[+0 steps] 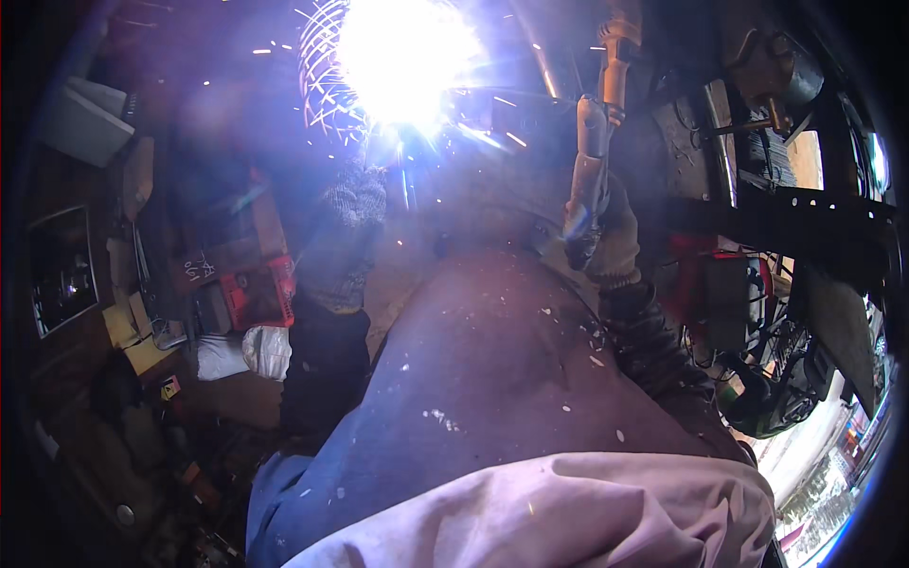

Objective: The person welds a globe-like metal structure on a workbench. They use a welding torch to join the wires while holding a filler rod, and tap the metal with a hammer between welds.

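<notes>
A white welding glare [407,57] fills the top middle and hides the work inside it. Beside its left rim shows a rounded, criss-crossed wire mesh [322,71]. My right hand [615,237], in a pale glove, is closed round the lower end of an electrode holder [589,142]; a thin rod runs left from its head toward the glare. Just below the glare is my left hand [355,199] in a knitted glove; its fingers are lost in the haze, so what it touches cannot be told. Behind the holder stands an orange-lit tool [617,62].
Sparks fly around the glare. A red crate [260,292] and white bags [244,353] lie at the left, near a framed dark panel [63,270]. A dark metal bar [786,213] crosses the right side, below a bench vise-like tool [781,80]. My dark, paint-flecked apron [502,350] fills the lower middle.
</notes>
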Available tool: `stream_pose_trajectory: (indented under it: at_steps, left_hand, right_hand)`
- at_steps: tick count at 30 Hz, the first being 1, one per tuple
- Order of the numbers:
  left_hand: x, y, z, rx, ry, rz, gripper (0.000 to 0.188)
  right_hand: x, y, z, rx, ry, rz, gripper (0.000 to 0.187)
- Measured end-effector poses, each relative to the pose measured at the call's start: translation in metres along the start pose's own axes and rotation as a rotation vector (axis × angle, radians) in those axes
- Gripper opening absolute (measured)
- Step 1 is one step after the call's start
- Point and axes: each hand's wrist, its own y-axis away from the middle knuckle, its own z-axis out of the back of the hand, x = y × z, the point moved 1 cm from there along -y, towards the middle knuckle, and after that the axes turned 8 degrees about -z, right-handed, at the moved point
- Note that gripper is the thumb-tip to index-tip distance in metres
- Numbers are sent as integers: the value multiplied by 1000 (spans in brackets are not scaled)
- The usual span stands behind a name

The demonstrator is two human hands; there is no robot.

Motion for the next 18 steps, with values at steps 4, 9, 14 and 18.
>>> stream_pose_trajectory:
  at_steps: [4, 9, 14, 18]
  left_hand:
    - [-3, -13, 13, -78, 401, 225, 31]
    - [-6, -32, 35, -288, 1006, 627, 32]
    - [0, -33, 30, -131, 722, 345, 40]
    - [-4, -45, 39, -80, 1235, 635, 43]
  right_hand:
    - [4, -1, 1, -49, 233, 149, 45]
    - [11, 8, 1, -177, 148, 124, 41]
    - [-48, 0, 34, -226, 104, -120, 72]
    - [-20, 7, 18, -206, 214, 5, 50]
